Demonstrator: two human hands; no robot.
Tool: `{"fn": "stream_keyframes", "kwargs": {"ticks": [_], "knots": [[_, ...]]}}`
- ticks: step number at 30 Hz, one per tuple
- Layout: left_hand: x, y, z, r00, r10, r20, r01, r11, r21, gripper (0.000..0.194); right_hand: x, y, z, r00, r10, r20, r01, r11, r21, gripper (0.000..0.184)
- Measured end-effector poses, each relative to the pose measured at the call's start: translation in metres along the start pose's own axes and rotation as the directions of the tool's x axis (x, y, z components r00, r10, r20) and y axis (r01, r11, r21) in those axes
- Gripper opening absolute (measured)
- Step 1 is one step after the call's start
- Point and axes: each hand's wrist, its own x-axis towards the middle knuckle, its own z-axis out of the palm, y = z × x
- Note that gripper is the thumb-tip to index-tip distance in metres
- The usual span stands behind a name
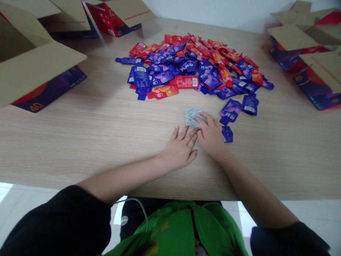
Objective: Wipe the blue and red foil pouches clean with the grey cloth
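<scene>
My left hand point(180, 147) lies flat on the wooden table point(80, 142), fingers stretched out and together, holding nothing. Its fingertips touch my right hand point(211, 134), which rests on top of a small stack of sachets point(192, 116) lying silver side up, fingers curled over the stack. A purple sachet point(227, 134) peeks out just right of that hand. Beyond both hands spreads a big heap of purple and red sachets point(197, 64), with two loose purple sachets point(239, 106) at its near right.
Open cardboard boxes with red and purple printing stand at the left point(34, 71), back left point(117, 17) and right point(314, 60). The table's near edge point(170, 193) runs just above my lap.
</scene>
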Motion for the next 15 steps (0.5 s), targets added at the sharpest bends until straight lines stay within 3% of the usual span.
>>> {"fn": "stream_keyframes", "kwargs": {"ticks": [6, 11, 15], "knots": [[-0.020, 0.008, -0.006, 0.995, -0.090, 0.030, 0.089, 0.995, 0.047, 0.062, -0.009, 0.044, -0.017, 0.987, 0.161, -0.021, -0.162, 0.983, -0.090, 0.053], [-0.032, 0.009, -0.008, 0.988, -0.153, 0.020, 0.151, 0.983, 0.101, 0.067, -0.018, 0.043, -0.015, 0.999, 0.017, 0.043, -0.017, 1.000, 0.004, 0.054], [-0.028, 0.004, -0.008, 0.990, -0.142, -0.024, 0.143, 0.986, 0.089, 0.070, -0.015, 0.039, -0.010, 0.998, -0.029, 0.049, 0.023, 0.994, 0.106, 0.055]]}}
